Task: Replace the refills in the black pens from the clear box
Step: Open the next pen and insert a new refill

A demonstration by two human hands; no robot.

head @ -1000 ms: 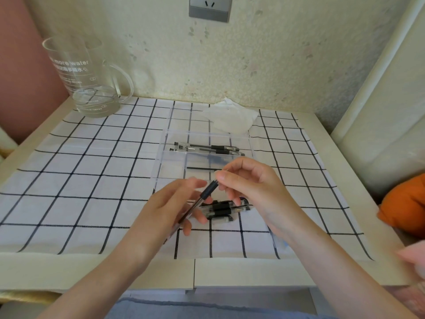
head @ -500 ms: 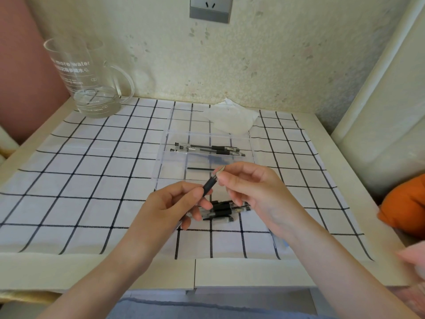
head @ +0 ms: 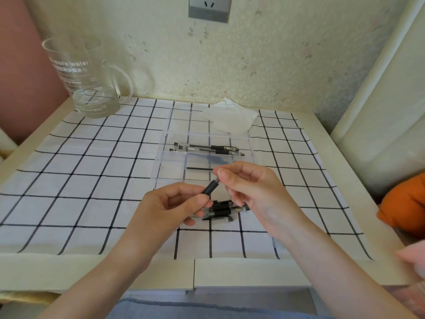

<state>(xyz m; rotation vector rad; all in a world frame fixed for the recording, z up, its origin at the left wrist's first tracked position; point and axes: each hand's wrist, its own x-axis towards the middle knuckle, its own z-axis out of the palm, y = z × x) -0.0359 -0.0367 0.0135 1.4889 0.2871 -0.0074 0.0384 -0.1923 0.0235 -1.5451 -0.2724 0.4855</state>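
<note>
My left hand fingers clamp a black pen; my right hand fingers pinch its tip. More pens lie on the tabletop beneath, clear box beyond.

Black-gridded white cloth, black-gripped pens, orange cushion

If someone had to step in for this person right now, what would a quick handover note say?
Left hand: holds the pen by its barrel, black grip end up.
Right hand: fingertips pinch the pen's tip end.
Clear box: two pens and a loose refill inside.
Pile of pens lies on the cloth under the hands.
Done: cannot tell which pens have new refills.
Left: finish this pen, then the two in the box.
</note>
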